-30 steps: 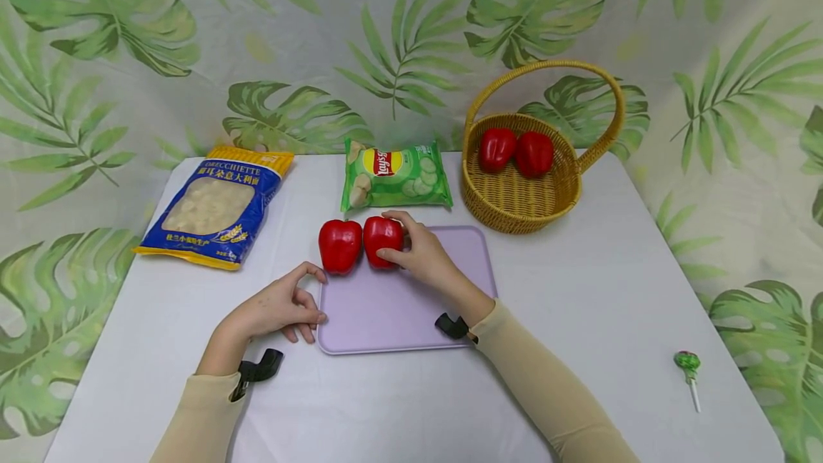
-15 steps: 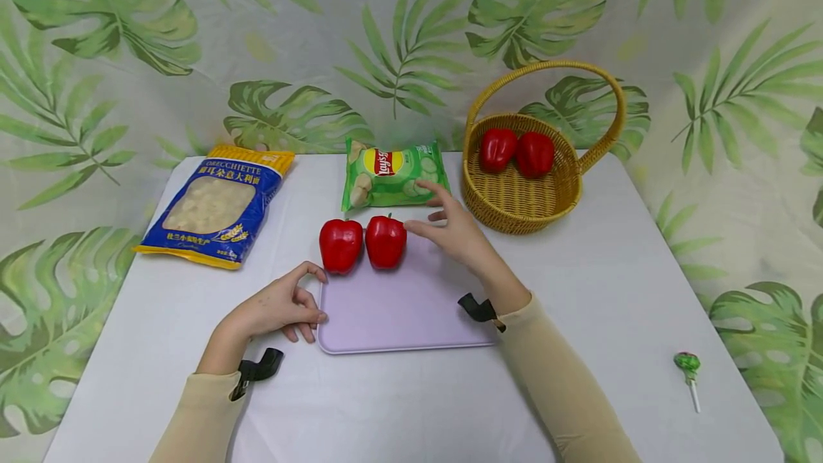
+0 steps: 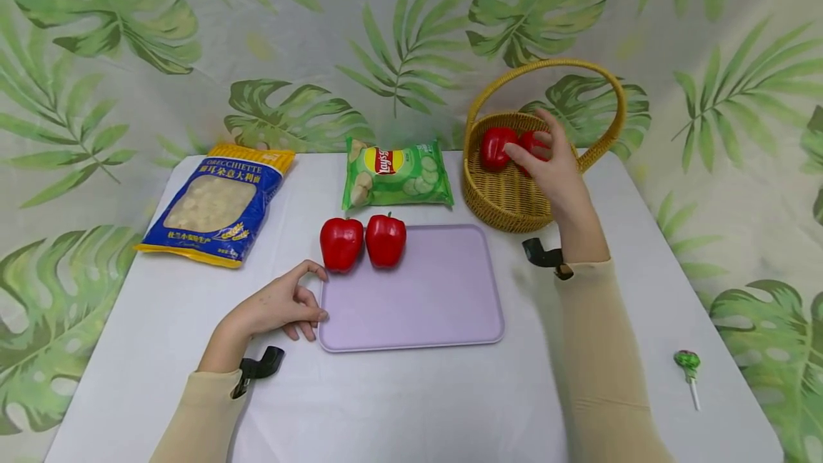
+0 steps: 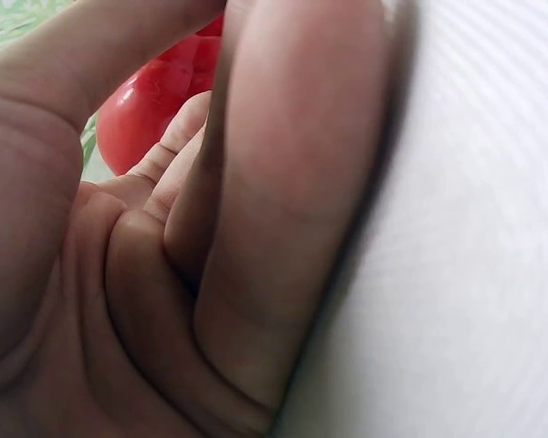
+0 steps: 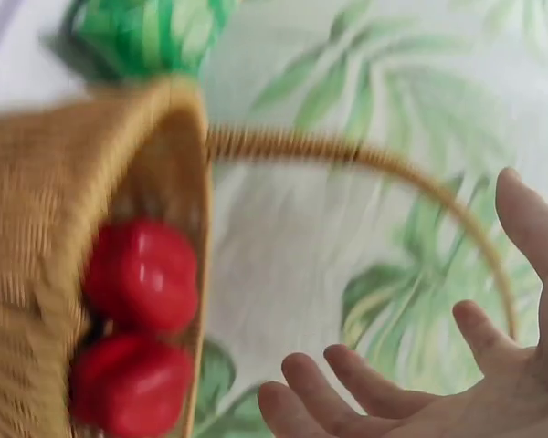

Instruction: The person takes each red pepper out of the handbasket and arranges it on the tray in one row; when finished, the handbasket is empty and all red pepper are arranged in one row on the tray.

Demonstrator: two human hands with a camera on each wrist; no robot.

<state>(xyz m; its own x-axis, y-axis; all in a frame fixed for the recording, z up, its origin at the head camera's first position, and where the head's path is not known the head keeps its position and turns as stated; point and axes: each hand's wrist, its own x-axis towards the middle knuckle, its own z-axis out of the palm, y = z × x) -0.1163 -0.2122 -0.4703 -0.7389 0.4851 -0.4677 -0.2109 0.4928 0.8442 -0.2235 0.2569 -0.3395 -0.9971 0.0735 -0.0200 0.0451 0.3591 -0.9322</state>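
Hanging over the right part of the wicker basket (image 3: 491,211), the right hand (image 3: 554,163) has its thumb and fingers spread. The right wrist view shows it holding nothing, its fingertips apart from the two red peppers inside. Those lie side by side toward the far side of the basket: the left basket pepper (image 3: 496,148) shows mostly clear, while in the head view the hand partly covers the right basket pepper (image 5: 139,388).

The left hand (image 3: 276,306) rests at the left edge of the lilac tray (image 3: 411,306), fingers bent and thumb and forefinger well parted, their tips at the rim; whether they press on it I cannot tell.

In the tray's far left corner two more red peppers stand just beside each other, the left tray pepper (image 3: 341,245) close to the forefinger and the right tray pepper (image 3: 386,242) next to it.

Beyond the tray lies a green chip bag (image 3: 398,173). A blue and yellow pasta bag (image 3: 215,206) lies at the far left of the white table (image 3: 411,406), and a green-wrapped lollipop (image 3: 687,361) at the near right.
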